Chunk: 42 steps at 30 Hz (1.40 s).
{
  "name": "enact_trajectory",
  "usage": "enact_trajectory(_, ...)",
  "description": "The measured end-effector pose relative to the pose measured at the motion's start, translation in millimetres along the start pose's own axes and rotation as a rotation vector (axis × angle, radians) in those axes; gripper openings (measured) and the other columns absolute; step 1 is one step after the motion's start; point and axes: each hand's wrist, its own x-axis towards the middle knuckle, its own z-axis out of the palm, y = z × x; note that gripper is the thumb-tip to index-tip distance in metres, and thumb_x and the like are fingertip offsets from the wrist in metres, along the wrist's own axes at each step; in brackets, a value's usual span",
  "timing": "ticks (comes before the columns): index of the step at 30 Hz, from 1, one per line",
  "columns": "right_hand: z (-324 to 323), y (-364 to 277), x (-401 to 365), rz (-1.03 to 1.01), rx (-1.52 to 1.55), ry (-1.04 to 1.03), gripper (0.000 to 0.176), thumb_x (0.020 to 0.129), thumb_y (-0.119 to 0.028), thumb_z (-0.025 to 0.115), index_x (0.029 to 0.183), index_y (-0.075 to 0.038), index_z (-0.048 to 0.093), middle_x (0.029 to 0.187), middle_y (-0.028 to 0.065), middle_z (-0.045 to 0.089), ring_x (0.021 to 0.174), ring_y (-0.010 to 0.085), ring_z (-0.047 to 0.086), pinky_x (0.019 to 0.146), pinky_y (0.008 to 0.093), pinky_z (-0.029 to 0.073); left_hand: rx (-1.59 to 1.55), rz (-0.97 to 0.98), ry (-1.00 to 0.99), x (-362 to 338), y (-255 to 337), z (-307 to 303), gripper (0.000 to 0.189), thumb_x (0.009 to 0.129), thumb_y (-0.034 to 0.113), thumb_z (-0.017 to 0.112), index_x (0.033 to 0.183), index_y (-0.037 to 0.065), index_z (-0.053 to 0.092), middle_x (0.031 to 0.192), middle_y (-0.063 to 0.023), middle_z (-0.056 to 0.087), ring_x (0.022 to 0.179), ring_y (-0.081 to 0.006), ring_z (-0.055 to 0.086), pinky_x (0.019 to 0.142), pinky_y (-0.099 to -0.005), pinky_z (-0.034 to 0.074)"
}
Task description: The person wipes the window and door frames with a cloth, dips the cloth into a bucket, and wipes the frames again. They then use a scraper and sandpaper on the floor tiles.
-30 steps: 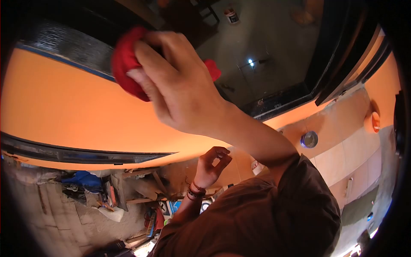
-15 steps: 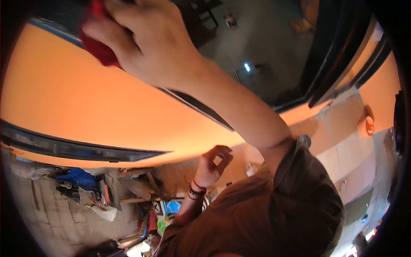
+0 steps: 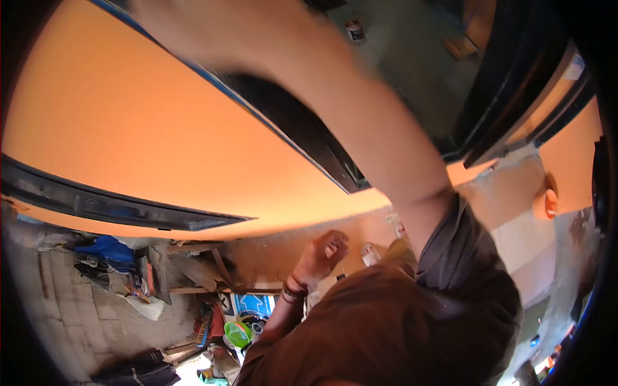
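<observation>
My right hand (image 3: pixel 193 32) is stretched up to the top edge of the view, at the dark-framed window or opening above the orange wall (image 3: pixel 148 128). Motion blurs it and its fingers are cut off, so whatever it holds is hidden. Beneath the forearm runs the black ledge (image 3: pixel 290 119) with a thin blue edge. Lower down, my left hand (image 3: pixel 324 256) hangs in front of my brown shirt (image 3: pixel 380 321). Its fingers curl loosely in toward the thumb, with nothing visible in them. Bracelets (image 3: pixel 294 287) circle that wrist.
A second dark frame (image 3: pixel 116 202) crosses the wall at left. On the floor lie a blue bag (image 3: pixel 109 253), wooden pieces and a green container (image 3: pixel 237 334). An orange pot (image 3: pixel 547 204) stands at right. Behind the dark surface above, a small can-like object (image 3: pixel 354 30) shows.
My right hand has moved up, and the red cloth it gripped is now out of sight. More of the black ledge shows. My left hand has dropped slightly, its fingers curled closer.
</observation>
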Motion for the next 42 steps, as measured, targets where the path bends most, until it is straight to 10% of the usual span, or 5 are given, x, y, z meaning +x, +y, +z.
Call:
enact_trajectory(6,-13,0,-37,0.222,0.116,-0.045,0.017,0.084,-0.019,0.057,0.084,-0.002,0.061,0.090,0.0203,0.055,0.078,0.0338,0.055,0.066,0.0408,0.045,-0.069,0.055,0.045,3,6,6,0.016,0.081,0.005,0.063,0.095,0.000,0.058,0.076,-0.0071,0.062,0.071,-0.0129,0.060,0.067,-0.0261,0.047)
enact_trajectory(7,-3,26,-83,-0.046,-0.006,0.220,0.014,0.083,-0.014,0.058,0.090,-0.002,0.060,0.094,0.0194,0.056,0.078,0.0334,0.056,0.064,0.0387,0.046,-0.067,0.035,0.027,2,2,6,0.016,0.081,0.004,0.063,0.095,0.000,0.058,0.076,-0.0072,0.062,0.072,-0.0127,0.060,0.067,-0.0258,0.047)
enact_trajectory(10,-12,1,-252,0.528,-0.003,0.191,0.016,0.079,-0.002,0.062,0.095,-0.001,0.057,0.094,0.0176,0.055,0.081,0.0319,0.055,0.070,0.0345,0.046,-0.082,-0.098,-0.032,-11,-21,10,0.016,0.081,0.007,0.063,0.096,0.001,0.058,0.078,-0.0057,0.062,0.074,-0.0119,0.060,0.067,-0.0254,0.047)
enact_trajectory(16,-39,-5,-429,0.900,-0.187,-0.011,0.009,0.084,-0.001,0.055,0.092,-0.001,0.057,0.095,0.0158,0.059,0.078,0.0335,0.060,0.066,0.0340,0.049,-0.022,-0.252,-0.095,-29,-53,13,0.018,0.082,0.011,0.063,0.098,0.003,0.059,0.081,-0.0065,0.064,0.076,-0.0121,0.060,0.067,-0.0260,0.047)
enact_trajectory(42,-50,10,-396,0.995,-0.094,-0.066,0.015,0.081,0.004,0.056,0.093,-0.003,0.058,0.083,0.0149,0.057,0.071,0.0309,0.058,0.061,0.0356,0.047,0.025,-0.181,-0.224,-11,-52,39,0.020,0.084,0.017,0.062,0.098,0.003,0.059,0.081,-0.0064,0.064,0.074,-0.0125,0.061,0.067,-0.0270,0.049)
